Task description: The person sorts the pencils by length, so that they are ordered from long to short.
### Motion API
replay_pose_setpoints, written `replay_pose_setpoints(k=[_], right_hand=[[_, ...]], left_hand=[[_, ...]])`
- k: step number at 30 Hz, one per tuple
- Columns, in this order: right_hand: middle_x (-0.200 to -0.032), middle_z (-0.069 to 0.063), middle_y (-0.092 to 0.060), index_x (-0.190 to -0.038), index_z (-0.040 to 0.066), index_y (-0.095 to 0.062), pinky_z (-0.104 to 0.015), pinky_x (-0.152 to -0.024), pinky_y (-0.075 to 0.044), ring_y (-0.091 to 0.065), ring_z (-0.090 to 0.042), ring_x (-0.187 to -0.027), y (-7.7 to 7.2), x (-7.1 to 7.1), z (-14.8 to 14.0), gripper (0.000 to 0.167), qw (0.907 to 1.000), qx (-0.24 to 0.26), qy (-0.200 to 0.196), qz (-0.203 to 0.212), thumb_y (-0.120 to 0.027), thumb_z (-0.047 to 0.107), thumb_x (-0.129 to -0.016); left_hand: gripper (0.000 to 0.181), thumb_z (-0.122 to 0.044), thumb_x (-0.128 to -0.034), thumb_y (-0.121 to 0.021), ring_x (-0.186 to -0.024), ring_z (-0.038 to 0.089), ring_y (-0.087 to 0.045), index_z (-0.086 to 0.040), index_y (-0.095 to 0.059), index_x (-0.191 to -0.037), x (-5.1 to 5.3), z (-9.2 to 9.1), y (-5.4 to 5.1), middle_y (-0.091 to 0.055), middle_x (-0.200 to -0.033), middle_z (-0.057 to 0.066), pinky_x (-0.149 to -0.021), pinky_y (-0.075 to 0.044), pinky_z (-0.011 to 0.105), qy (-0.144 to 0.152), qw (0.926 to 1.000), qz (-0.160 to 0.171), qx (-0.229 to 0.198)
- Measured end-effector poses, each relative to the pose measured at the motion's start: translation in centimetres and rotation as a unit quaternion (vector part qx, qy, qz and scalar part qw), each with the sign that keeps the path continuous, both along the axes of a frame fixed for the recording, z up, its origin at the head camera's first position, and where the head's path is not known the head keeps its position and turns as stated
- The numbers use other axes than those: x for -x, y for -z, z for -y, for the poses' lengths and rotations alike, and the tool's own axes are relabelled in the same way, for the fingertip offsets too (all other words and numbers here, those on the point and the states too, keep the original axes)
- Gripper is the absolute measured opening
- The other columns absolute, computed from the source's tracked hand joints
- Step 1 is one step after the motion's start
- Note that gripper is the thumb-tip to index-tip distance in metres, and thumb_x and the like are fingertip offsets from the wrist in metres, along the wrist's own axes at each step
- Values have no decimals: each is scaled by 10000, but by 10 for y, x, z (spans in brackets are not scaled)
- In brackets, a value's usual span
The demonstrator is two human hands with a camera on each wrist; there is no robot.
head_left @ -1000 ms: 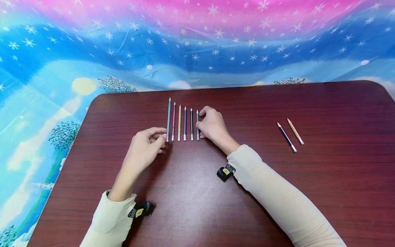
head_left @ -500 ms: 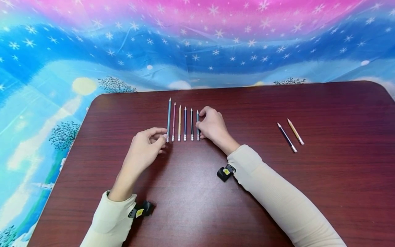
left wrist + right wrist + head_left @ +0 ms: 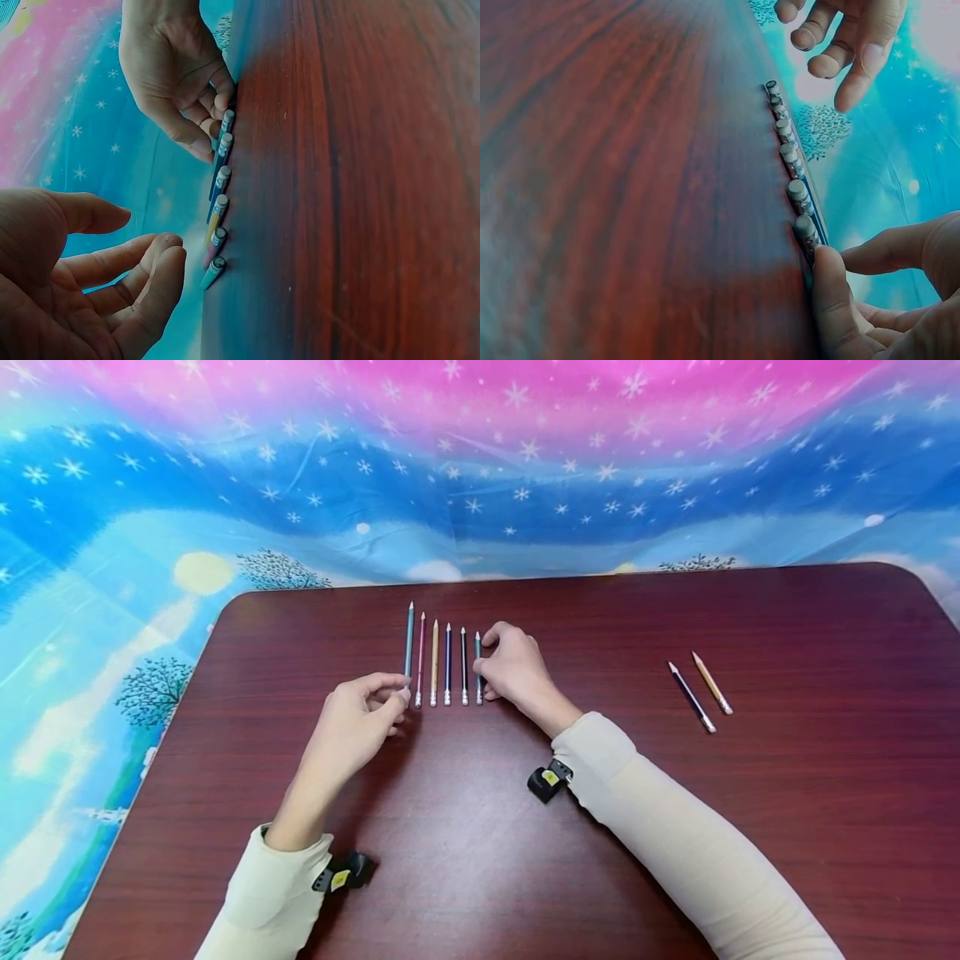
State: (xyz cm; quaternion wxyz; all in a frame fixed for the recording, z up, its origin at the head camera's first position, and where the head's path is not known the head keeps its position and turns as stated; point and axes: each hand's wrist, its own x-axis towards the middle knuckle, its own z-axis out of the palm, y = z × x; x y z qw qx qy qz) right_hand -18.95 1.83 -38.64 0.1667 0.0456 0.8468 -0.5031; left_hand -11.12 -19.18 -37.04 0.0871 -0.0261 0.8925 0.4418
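Observation:
A row of pencils lies side by side, tips away from me, eraser ends roughly level. From the left they are a long light-blue pencil [image 3: 409, 639], a pink pencil [image 3: 421, 656], a yellow pencil [image 3: 434, 660], a dark blue pencil [image 3: 448, 660], a black pencil [image 3: 464, 664] and a short teal pencil [image 3: 477, 647]. My right hand [image 3: 519, 672] holds the short teal pencil between thumb and fingers, partly covering it. My left hand [image 3: 347, 722] hovers by the light-blue pencil's eraser end, fingers relaxed; the left wrist view shows a gap between it and the pencils.
Two more pencils, one dark [image 3: 692, 696] and one yellow [image 3: 711, 682], lie slanted on the right of the brown table [image 3: 465, 827]. Behind the table's far edge hangs a printed cloth [image 3: 465, 468] with snowflakes.
The head view has shifted slightly. Both hands and the row of pencils otherwise keep their places.

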Motion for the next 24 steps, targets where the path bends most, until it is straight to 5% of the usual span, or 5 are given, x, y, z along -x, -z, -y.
replay_pose_setpoints(k=[10,24], right_hand=[[-782,-137,-635,-1285,9,-603,-331,-554,-625,-608,-151,-488,-8,-4,-15,335,9995,-78,-178,-249,-646,22,-953],[-848,-120,-696,-1264,9,-632,-275,-565,-547,-640,-170,-588,-21,-14,-65,332,9961,-505,-381,-620,-675,73,-941]], left_hand=[[320,-172,-1043,-590,-798,215,-756,-57,-697,-1323,2,-15,6,-754,-1069,151,-736,-647,328,162,9994,121,-293],[289,-138,-1023,-607,-784,208,-760,-54,-721,-1274,1,-65,5,-749,-1006,139,-713,-646,333,508,9955,214,-775]])
